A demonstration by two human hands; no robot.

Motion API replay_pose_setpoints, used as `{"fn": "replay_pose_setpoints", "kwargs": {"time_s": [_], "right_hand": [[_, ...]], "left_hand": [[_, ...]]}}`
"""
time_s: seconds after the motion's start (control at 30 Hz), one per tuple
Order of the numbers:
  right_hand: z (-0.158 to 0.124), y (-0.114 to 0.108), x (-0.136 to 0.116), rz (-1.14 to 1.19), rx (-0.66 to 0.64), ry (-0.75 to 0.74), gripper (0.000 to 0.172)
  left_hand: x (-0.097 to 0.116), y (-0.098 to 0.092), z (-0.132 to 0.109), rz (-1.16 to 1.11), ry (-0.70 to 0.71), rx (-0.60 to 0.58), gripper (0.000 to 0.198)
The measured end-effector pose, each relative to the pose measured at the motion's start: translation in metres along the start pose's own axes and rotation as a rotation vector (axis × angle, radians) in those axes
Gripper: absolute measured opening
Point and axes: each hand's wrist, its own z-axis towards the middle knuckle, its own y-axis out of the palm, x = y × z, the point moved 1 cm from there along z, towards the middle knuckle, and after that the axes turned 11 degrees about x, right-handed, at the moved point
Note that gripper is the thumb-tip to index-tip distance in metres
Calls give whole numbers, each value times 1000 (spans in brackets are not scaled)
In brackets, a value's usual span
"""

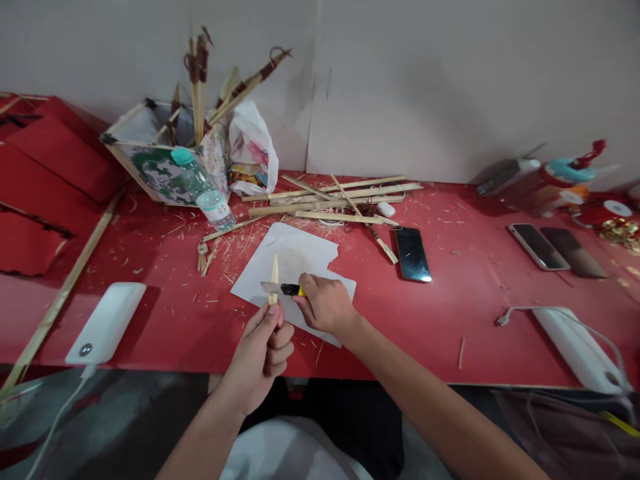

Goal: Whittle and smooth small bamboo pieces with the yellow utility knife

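Left hand (264, 350): grip closed on a short bamboo sliver (274, 279), held upright, tip pointing away from the body. Right hand (325, 303): grip closed on a utility knife (281, 288) with a yellow-black handle; blade runs leftward and meets the sliver about mid-length. Both hands hover just above the near edge of a white paper sheet (295, 257) lying on the red surface (450, 300).

Around the sheet: fine bamboo shavings scattered to its left. Behind it, a loose pile of bamboo strips (340, 197). Right of the sheet, a dark phone (411, 253) face up. Left rear: plastic water bottle (203, 190) leaning against a paper-covered bamboo frame (155, 163), white plastic bag (255, 150) just beside it. White power bank (107, 322) near left edge, cable attached. Two more phones (555, 248) at far right.
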Motion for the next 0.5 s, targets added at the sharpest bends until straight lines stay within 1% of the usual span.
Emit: {"fn": "replay_pose_setpoints", "kwargs": {"time_s": [0.07, 0.13, 0.17, 0.23, 0.27, 0.3, 0.33, 0.37, 0.4, 0.5], "right_hand": [[3, 2, -3, -7, -19, -8, 49], [11, 1, -5, -13, -73, 1, 48], [17, 0, -4, -28, -105, 37, 46], [33, -4, 2, -77, -158, 158, 44], [41, -7, 7, -109, -163, 234, 43], [48, -9, 12, -126, -159, 271, 44], [54, -12, 16, -136, -149, 292, 44], [58, -14, 19, -136, -140, 290, 44], [59, -15, 20, -129, -133, 278, 43], [50, -19, 14, -101, -119, 256, 41]], "left_hand": [[3, -5, 2, -69, -35, -2, 38], [3, -6, 1, -155, -62, -6, 39], [1, -6, 0, -192, -83, -16, 41], [-9, -2, -5, -220, -146, -52, 46], [-17, 0, -8, -193, -204, -75, 49], [-24, 2, -10, -143, -263, -93, 48], [-29, 3, -11, -113, -277, -81, 48], [-32, 4, -11, -112, -218, -44, 48], [-32, 3, -10, -101, -128, 3, 49], [-19, 0, -4, 14, 48, 96, 46]]}}
